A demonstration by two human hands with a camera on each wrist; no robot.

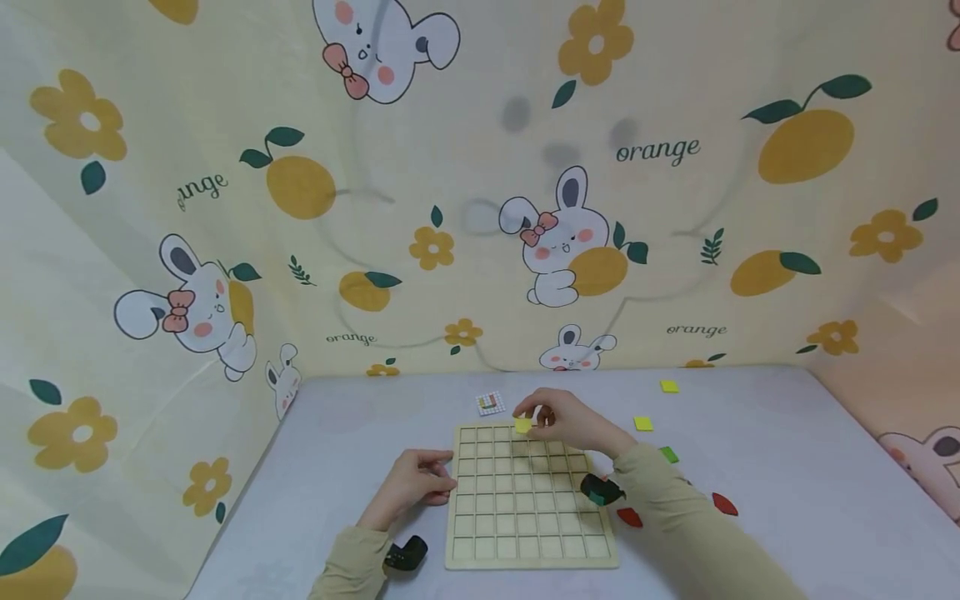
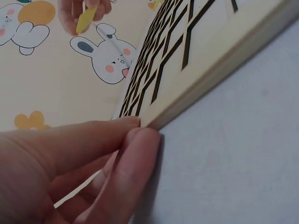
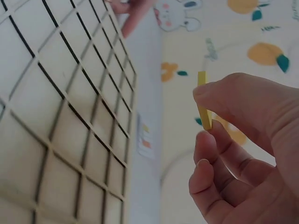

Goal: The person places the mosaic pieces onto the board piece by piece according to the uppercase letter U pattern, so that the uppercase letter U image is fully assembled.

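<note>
My right hand (image 1: 566,419) pinches a small flat yellow tile (image 1: 522,426) between thumb and fingers, over the far edge of a pale wooden grid board (image 1: 507,502). In the right wrist view the yellow tile (image 3: 204,102) is seen nearly edge-on, thumb on one side and fingertips on the other, apart from the board (image 3: 70,121). My left hand (image 1: 412,483) rests at the board's left edge, index finger and thumb extended against it. Close up in the left wrist view, those fingertips (image 2: 148,140) touch the board's rim (image 2: 201,84).
Right of the board lie two yellow squares (image 1: 669,387), a green piece (image 1: 669,454) and red pieces (image 1: 724,504), partly behind the right sleeve. A small patterned card (image 1: 491,404) lies beyond the board. A printed cloth backdrop (image 1: 465,200) surrounds the white table.
</note>
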